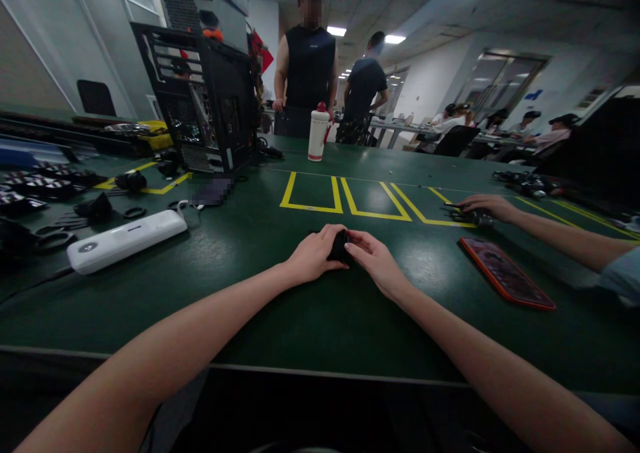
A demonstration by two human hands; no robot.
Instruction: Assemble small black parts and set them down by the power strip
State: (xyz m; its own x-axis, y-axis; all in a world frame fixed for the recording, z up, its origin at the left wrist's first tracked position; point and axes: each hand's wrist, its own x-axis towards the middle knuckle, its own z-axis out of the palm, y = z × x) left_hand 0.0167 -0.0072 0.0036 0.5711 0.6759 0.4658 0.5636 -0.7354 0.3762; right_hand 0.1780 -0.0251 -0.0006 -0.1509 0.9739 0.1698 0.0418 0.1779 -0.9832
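Note:
A small black object (340, 247) is between my two hands, just above the green tabletop (260, 319) at the middle of the view. My left hand (317, 253) wraps round its left side, with the thumb along the near edge. On its right side, the fingertips of my right hand (373, 256) press against it. My fingers cover much of the object, so its full shape is hidden.
Yellow taped outlines (313, 208) lie beyond my hands. A white power strip (127, 239) and black parts are at left, near an open computer case (215, 106). A red-edged phone (505, 273) and another person's hand (487, 207) are at right; a white cup (319, 135) stands behind.

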